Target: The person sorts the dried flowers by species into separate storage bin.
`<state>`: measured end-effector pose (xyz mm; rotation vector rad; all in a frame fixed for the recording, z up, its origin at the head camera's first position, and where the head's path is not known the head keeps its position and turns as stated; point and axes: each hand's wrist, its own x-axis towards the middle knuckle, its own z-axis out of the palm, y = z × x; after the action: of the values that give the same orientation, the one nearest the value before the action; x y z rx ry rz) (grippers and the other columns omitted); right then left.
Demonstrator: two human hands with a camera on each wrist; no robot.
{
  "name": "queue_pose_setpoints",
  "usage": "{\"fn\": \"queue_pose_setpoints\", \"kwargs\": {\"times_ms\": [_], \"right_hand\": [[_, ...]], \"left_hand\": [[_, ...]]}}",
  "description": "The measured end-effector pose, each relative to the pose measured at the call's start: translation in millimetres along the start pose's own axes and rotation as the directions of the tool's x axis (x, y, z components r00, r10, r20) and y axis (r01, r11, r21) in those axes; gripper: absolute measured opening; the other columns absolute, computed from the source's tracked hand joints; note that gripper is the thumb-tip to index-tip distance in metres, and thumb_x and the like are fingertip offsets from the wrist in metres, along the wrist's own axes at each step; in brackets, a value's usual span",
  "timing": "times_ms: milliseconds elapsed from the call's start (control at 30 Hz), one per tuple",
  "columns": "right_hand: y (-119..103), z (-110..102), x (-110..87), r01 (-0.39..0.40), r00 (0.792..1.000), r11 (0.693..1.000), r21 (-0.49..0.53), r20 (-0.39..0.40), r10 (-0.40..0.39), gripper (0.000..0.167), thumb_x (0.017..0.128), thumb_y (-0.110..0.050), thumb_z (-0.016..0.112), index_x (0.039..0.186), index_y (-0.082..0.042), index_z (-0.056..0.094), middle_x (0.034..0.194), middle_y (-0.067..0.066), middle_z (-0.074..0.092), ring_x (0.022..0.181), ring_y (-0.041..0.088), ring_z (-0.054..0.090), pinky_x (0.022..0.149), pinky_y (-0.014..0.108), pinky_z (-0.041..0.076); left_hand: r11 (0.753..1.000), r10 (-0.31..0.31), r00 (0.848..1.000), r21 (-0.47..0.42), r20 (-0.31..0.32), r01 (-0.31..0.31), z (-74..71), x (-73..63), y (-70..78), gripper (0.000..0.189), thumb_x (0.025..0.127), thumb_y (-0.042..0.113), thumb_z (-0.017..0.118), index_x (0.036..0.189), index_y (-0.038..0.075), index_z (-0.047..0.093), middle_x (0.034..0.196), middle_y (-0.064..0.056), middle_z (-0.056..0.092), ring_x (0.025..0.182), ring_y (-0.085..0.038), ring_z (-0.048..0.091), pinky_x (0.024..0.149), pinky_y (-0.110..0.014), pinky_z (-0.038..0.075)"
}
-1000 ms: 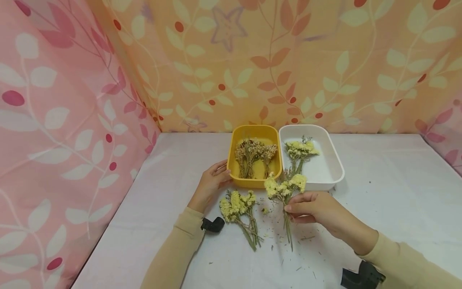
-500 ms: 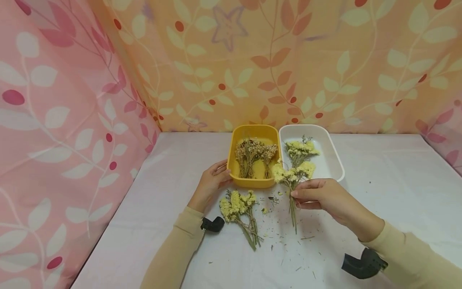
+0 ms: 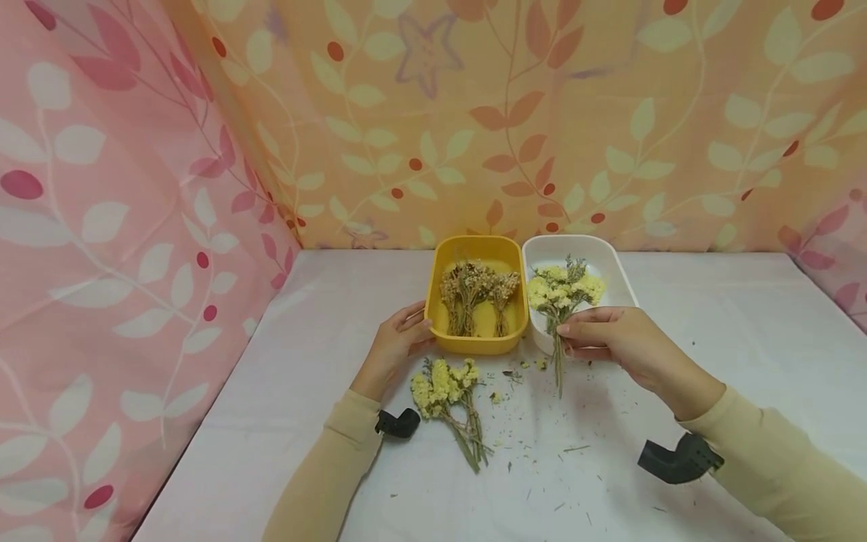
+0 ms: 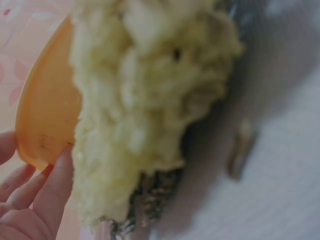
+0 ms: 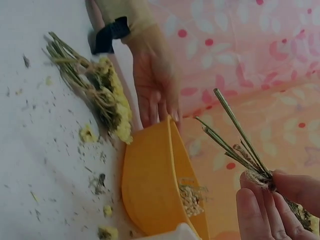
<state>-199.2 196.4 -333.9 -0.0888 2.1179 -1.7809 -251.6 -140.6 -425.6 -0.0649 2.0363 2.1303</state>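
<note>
My right hand (image 3: pixel 612 342) pinches the stems of a bunch of dried yellow flowers (image 3: pixel 558 293), tied with twine (image 5: pixel 259 177), over the front of the white bin (image 3: pixel 612 263). Its flower heads overlap another yellow bunch lying inside, and the stems hang past the front rim. My left hand (image 3: pixel 395 346) rests its extended fingers against the left front corner of the yellow bin (image 3: pixel 477 345). On the table in front of that bin lie more tied yellow flowers (image 3: pixel 443 391); in the left wrist view the yellow flower heads (image 4: pixel 145 90) loom close and blurred.
Brownish dried bunches (image 3: pixel 474 290) stand in the yellow bin, which sits side by side with the white one. Broken stems and petal crumbs (image 3: pixel 515 376) litter the white tabletop (image 3: pixel 271 421). Patterned curtains (image 3: pixel 379 128) close off the back and sides.
My right hand has carried the yellow bunch away from me and slightly right, from in front of the bins to over the white bin. My left hand has stayed at the yellow bin.
</note>
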Motion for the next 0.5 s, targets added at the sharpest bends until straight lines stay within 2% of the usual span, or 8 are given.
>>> {"fn": "queue_pose_setpoints", "kwargs": {"times_ms": [333,500], "right_hand": [[-5.7,-18.2,18.5,-0.019,0.999,1.000,0.021,-0.039,0.020,0.011,0.094,-0.021,0.070,0.085,-0.023,0.076,0.086,-0.011,0.074,0.081,0.003,0.071,0.079,0.020,0.062],[-3.1,-24.8,31.0,-0.022,0.999,0.998,0.066,-0.035,0.025,0.016,0.095,-0.018,0.069,0.083,-0.025,0.076,0.085,-0.011,0.075,0.080,0.002,0.071,0.078,0.020,0.062]], "left_hand": [[1.000,-0.014,1.000,-0.003,-0.002,0.014,1.5,0.7,-0.9,0.051,0.099,0.010,0.061,0.148,0.011,0.047,0.150,-0.016,0.050,0.126,-0.036,0.060,0.098,-0.038,0.058],[1.000,-0.003,1.000,0.004,-0.004,0.003,0.6,-1.0,-0.6,0.051,0.100,0.010,0.060,0.149,0.010,0.046,0.151,-0.017,0.049,0.127,-0.039,0.058,0.099,-0.039,0.057]]}}
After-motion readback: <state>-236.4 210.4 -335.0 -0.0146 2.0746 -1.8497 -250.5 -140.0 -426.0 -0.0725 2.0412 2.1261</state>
